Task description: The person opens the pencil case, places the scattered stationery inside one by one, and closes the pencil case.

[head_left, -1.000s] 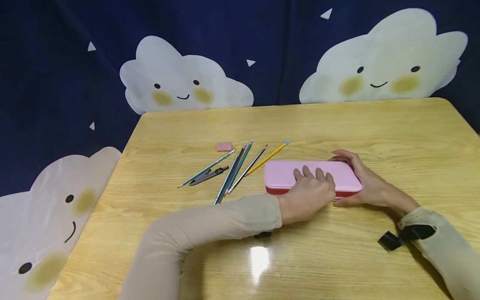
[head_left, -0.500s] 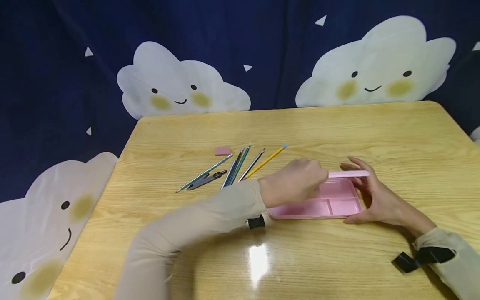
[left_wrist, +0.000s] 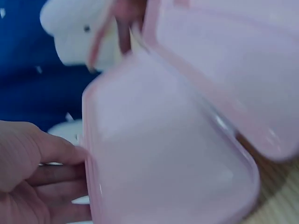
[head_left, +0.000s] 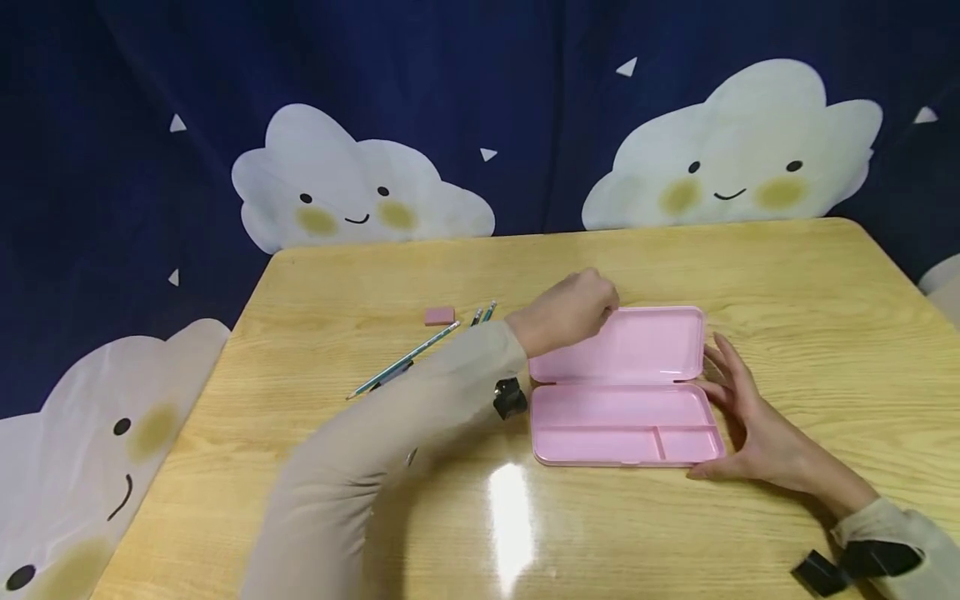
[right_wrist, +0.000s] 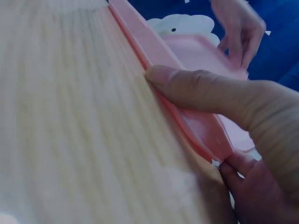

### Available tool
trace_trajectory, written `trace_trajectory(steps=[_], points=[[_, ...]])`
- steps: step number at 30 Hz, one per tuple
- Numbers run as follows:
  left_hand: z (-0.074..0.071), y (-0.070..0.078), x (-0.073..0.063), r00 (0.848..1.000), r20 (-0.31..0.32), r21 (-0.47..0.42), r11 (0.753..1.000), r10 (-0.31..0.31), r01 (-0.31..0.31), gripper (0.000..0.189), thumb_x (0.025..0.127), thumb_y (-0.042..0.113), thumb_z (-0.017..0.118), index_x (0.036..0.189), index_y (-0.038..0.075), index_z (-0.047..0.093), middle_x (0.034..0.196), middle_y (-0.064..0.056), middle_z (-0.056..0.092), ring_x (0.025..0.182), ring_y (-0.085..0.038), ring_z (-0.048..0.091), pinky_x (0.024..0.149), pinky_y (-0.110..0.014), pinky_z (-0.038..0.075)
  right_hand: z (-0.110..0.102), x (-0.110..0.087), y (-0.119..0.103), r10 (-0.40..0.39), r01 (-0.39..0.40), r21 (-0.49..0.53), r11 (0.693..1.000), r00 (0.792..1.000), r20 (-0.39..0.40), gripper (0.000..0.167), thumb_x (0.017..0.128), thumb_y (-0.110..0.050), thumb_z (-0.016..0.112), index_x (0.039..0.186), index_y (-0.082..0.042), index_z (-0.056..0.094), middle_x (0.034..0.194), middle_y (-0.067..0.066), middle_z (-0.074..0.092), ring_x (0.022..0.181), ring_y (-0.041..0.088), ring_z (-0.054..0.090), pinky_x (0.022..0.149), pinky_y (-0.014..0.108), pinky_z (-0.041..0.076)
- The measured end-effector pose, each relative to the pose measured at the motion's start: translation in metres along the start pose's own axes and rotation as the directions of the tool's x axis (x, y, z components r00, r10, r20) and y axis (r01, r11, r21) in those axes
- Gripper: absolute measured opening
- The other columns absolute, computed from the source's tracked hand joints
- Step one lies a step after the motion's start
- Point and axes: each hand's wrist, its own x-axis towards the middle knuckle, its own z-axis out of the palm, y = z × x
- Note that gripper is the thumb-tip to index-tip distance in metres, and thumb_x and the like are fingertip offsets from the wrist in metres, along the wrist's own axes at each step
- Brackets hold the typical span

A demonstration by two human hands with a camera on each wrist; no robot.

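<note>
Head view: pink case [head_left: 592,446] lies on the table [head_left: 637,533] w/ lid [head_left: 648,346] folded back, R of the pencils [head_left: 403,360], & the L sleeve [head_left: 435,400] crossing over them could roll one if it drags; glossy, 3 compartments. L-wrist view: L hand [left_wrist: 35,175] pinches the lid's edge, so a hard push might tip the case; lid's smooth, pale, round-cornered, bit blurry. R-wrist view: R hand [right_wrist: 275,123] grips case's end, thumb on front edge; if that slackens, poss. skid; side looks coral pink.

Pink case [head_left: 592,443], closed a second ago, lies open; lid [head_left: 656,346] swung back, left hand [head_left: 567,312] carried to its far edge. Sleeve [head_left: 450,387] now hides yellow pencil.
</note>
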Motion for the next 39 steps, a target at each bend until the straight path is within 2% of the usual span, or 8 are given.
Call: trace_trajectory(steps=[3, 6, 9, 14, 21, 30, 35, 39], points=[[0.009, -0.016, 0.006, 0.999, -0.036, -0.062, 0.998, 0.021, -0.024, 0.036, 0.087, -0.009, 0.05, 0.058, 0.011, 0.044, 0.06, 0.002, 0.037, 0.061, -0.01, 0.034, 0.054, -0.017, 0.025, 0.002, -0.002, -0.001, 0.001, -0.001, -0.008, 1.0, 1.0, 0.003, 0.149, 0.051, 0.003, 0.093, 0.153, -0.012, -0.015, 0.156, 0.026, -0.001, 0.132, 0.0, 0.038, 0.099, 0.008, 0.029], [0.017, -0.027, 0.01, 0.998, -0.052, -0.117, 0.992, 0.038, -0.044, 0.032, 0.087, -0.008, 0.052, 0.06, 0.009, 0.053, 0.061, 0.002, 0.042, 0.061, -0.008, 0.036, 0.056, -0.016, 0.026, 0.002, -0.004, -0.003, 0.008, -0.008, -0.059, 0.998, 1.0, -0.007, 0.148, 0.051, -0.001, 0.094, 0.153, -0.013, -0.012, 0.156, 0.027, 0.002, 0.133, -0.002, 0.036, 0.101, 0.008, 0.027], [0.021, -0.031, 0.013, 0.996, -0.074, -0.126, 0.99, 0.058, -0.067, 0.025, 0.088, -0.006, 0.054, 0.068, 0.006, 0.064, 0.064, 0.002, 0.049, 0.062, -0.008, 0.04, 0.058, -0.015, 0.029, 0.001, -0.005, -0.005, 0.023, -0.027, -0.151, 0.988, 0.999, -0.031, 0.145, 0.051, -0.007, 0.096, 0.154, -0.012, -0.006, 0.157, 0.026, 0.006, 0.134, -0.004, 0.032, 0.102, 0.006, 0.023], [0.025, -0.032, 0.015, 0.995, -0.084, -0.102, 0.993, 0.049, -0.058, 0.027, 0.089, -0.005, 0.055, 0.066, 0.007, 0.061, 0.065, 0.002, 0.048, 0.064, -0.008, 0.039, 0.058, -0.015, 0.029, -0.001, -0.007, -0.009, 0.035, -0.042, -0.258, 0.965, 0.999, -0.035, 0.14, 0.052, -0.01, 0.095, 0.155, -0.009, 0.0, 0.151, 0.034, 0.016, 0.131, -0.009, 0.03, 0.101, 0.005, 0.021], [0.043, -0.036, 0.015, 0.999, -0.04, -0.08, 0.997, -0.011, 0.008, 0.032, 0.091, -0.005, 0.052, 0.064, 0.011, 0.053, 0.067, 0.002, 0.049, 0.065, -0.009, 0.04, 0.058, -0.015, 0.029, 0.003, -0.01, -0.007, 0.038, -0.037, -0.21, 0.977, 0.999, 0.001, 0.133, 0.06, -0.004, 0.091, 0.154, -0.008, -0.003, 0.151, 0.035, 0.01, 0.14, -0.004, 0.014, 0.103, 0.005, 0.018], [0.062, -0.039, 0.014, 0.998, 0.014, -0.054, 0.996, -0.068, 0.069, 0.034, 0.087, -0.009, 0.049, 0.061, 0.013, 0.043, 0.065, 0.001, 0.041, 0.065, -0.01, 0.038, 0.057, -0.017, 0.028, 0.006, -0.012, -0.008, 0.069, -0.068, -0.202, 0.977, 0.998, 0.001, 0.133, 0.06, -0.007, 0.091, 0.154, -0.007, -0.004, 0.15, 0.036, 0.011, 0.139, -0.008, 0.013, 0.103, 0.004, 0.017], [0.062, -0.04, 0.013, 0.995, -0.024, -0.088, 0.992, -0.096, 0.094, 0.029, 0.092, 0.0, 0.055, 0.066, 0.012, 0.058, 0.069, 0.003, 0.053, 0.068, -0.008, 0.045, 0.061, -0.017, 0.036, 0.005, -0.012, -0.009, 0.065, -0.065, -0.208, 0.976, 0.998, -0.005, 0.133, 0.059, -0.009, 0.092, 0.154, -0.008, -0.001, 0.151, 0.032, 0.015, 0.138, -0.006, 0.017, 0.103, 0.005, 0.017], [0.056, -0.039, 0.011, 0.992, -0.07, -0.127, 0.987, -0.106, 0.096, 0.018, 0.094, 0.012, 0.061, 0.082, 0.011, 0.074, 0.079, 0.004, 0.066, 0.071, -0.006, 0.052, 0.065, -0.016, 0.042, 0.004, -0.01, -0.012, 0.045, -0.049, -0.173, 0.984, 0.999, -0.029, 0.124, 0.064, -0.001, 0.088, 0.154, -0.008, 0.004, 0.15, 0.028, 0.021, 0.138, 0.002, 0.023, 0.104, 0.007, 0.018]])
